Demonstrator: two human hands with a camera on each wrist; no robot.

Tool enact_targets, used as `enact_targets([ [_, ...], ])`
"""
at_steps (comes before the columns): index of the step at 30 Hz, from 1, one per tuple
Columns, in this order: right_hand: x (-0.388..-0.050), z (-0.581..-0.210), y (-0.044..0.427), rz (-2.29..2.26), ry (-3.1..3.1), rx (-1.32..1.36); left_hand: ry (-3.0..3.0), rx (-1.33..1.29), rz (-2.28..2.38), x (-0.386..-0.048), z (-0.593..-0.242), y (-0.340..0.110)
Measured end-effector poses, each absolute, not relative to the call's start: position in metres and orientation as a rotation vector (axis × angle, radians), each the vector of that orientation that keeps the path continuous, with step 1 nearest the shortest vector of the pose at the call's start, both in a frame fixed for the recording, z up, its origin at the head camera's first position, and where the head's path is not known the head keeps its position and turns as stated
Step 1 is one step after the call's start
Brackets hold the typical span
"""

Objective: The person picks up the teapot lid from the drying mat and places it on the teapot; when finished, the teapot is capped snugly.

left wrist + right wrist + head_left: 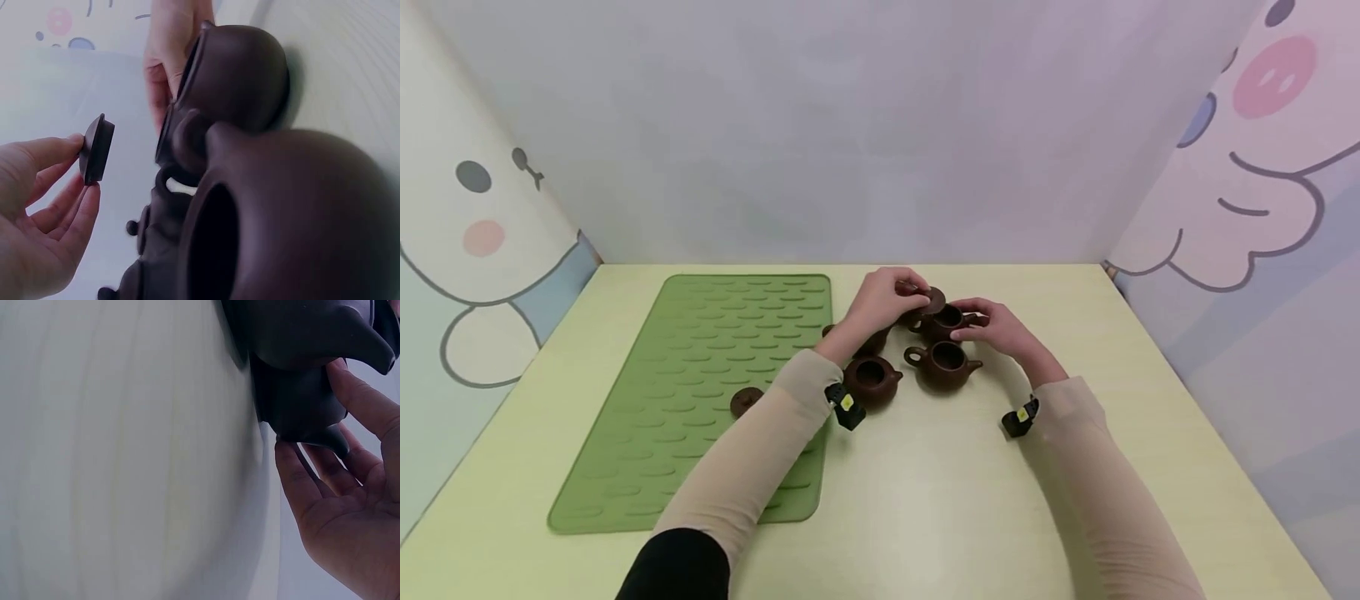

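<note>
In the head view my left hand [878, 302] pinches a dark brown teapot lid [934, 301] by its top, above the back teapots. Seen from the left wrist, the lid [97, 150] is tilted on edge between thumb and fingers, apart from any pot. My right hand [1000, 325] holds an uncovered brown teapot [938, 328] at its spout side, thumb on one side and fingers on the other. Another uncovered teapot [946, 367] stands just in front of it. To the left is a third open one [871, 382]. My left wrist partly covers a teapot [876, 343].
A green textured mat [715, 350] lies on the left of the pale table [940, 500]. One loose lid [746, 402] rests on it beside my left sleeve. Behind stands a grey wall [850, 150]. Lidded teapots [145, 228] show in the left wrist view.
</note>
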State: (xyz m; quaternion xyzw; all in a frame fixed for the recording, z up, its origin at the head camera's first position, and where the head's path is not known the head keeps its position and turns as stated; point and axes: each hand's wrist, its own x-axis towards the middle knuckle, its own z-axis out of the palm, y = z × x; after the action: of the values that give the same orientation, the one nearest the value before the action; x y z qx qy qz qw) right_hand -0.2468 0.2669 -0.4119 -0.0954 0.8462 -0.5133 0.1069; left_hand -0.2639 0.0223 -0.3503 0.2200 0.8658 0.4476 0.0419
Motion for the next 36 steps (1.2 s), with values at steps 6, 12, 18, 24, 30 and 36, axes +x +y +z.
enact_targets([
  [6, -0.247, -0.413, 0.267, -1.513, 2.486, -0.283, 2.662, 0.703, 1.284, -0.268, -0.36, 0.04],
  [12, -0.246, -0.412, 0.266, -1.519, 2.476, -0.284, 2.718, 0.698, 1.181, -0.271, -0.366, 0.051],
  [18, -0.246, -0.412, 0.266, -1.509, 2.468, -0.274, 2.759, 0.685, 1.081, -0.27, -0.37, 0.059],
  [24, -0.246, -0.413, 0.267, -1.499, 2.478, -0.271, 2.762, 0.663, 1.059, -0.266, -0.372, 0.064],
  [30, -0.244, -0.414, 0.266, -1.487, 2.478, -0.269, 2.782, 0.603, 1.033, -0.262, -0.376, 0.066],
  [36, -0.243, -0.41, 0.266, -1.498, 2.479, -0.287, 2.789, 0.615, 1.005, -0.262, -0.373, 0.064],
])
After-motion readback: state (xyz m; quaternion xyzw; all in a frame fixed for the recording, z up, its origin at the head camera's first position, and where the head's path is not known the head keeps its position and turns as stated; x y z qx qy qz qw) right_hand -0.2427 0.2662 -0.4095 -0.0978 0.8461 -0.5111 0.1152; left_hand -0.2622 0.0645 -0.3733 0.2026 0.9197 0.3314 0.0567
